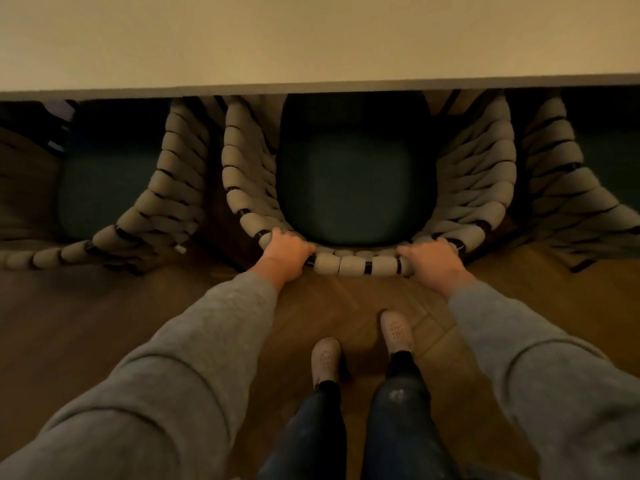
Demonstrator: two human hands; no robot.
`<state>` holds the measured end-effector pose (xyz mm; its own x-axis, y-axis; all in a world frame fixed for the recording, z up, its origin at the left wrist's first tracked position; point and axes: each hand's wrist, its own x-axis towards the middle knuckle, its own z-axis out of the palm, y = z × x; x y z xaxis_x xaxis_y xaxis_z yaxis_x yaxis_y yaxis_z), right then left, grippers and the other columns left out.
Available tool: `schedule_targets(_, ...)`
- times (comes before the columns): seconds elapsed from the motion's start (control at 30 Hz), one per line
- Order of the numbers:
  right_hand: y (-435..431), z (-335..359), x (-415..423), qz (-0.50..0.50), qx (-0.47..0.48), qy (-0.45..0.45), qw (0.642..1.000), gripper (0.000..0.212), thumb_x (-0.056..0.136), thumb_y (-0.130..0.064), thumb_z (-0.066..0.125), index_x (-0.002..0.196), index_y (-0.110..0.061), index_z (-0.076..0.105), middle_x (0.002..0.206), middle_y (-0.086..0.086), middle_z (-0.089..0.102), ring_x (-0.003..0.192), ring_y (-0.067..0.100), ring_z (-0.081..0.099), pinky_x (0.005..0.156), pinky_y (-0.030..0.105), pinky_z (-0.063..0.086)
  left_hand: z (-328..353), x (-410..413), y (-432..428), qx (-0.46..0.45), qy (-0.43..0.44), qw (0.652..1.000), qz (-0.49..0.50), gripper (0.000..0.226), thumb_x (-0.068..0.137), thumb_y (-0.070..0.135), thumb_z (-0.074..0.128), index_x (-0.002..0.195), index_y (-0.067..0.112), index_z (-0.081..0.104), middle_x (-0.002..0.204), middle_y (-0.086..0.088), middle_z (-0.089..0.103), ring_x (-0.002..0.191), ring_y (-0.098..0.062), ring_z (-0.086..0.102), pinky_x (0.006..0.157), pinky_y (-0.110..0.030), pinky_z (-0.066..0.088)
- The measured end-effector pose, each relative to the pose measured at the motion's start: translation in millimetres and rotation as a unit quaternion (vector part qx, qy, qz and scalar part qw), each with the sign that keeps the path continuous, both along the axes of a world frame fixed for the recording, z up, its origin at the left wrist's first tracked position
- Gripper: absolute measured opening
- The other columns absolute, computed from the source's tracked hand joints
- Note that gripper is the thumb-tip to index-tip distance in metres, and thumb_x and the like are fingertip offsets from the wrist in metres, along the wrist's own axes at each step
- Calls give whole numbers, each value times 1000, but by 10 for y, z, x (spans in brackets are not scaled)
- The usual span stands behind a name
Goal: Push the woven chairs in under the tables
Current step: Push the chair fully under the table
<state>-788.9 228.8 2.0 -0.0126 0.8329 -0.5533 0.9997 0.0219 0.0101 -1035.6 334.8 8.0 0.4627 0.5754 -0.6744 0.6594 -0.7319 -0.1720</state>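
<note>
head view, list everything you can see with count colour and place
cream flat tabletop: one, cream, across the top of the view
beige rope-woven chairs with black frames: three, beige and black, side by side at the table edge: left chair, middle chair, right chair
dark green seat cushions: three, dark green, one in each chair
brown wooden floor: one, brown, under the chairs
pale perforated shoes: two, pale, on the floor behind the middle chair
dark trouser legs: two, dark, bottom centre
grey sleeves: two, grey, lower corners
hands: two, bare, left hand and right hand gripping the middle chair's back rim
</note>
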Motion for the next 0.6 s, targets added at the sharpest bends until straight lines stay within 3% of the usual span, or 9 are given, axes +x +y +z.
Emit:
schedule_targets(0.23,-333,-64,-335,8,-8,7,1000,30,91,-19,56,118,-29,53,114,-1,62,109,22,58,99,44,41,-75,-392,-341,-9,3,1000,-2,46,94,25,51,139,32,43,131,-1,57,123,-27,51,106,-53,30)
schedule_targets(0.43,-367,-34,-280,-26,17,42,999,50,93,-23,57,140,-31,42,123,0,62,116,23,57,100,41,40,31,-497,-358,-4,5,1000,-12,46,96,24,51,141,31,41,134,-3,55,126,-28,48,109,-52,29)
schedule_targets(0.6,-171,-20,-325,-11,2,-6,1000,30,94,-35,54,124,-40,56,114,-5,64,117,21,54,105,45,30,46,-595,-172,0,-14,1000,-3,52,95,24,52,144,34,36,136,-2,53,128,-27,46,108,-53,28)
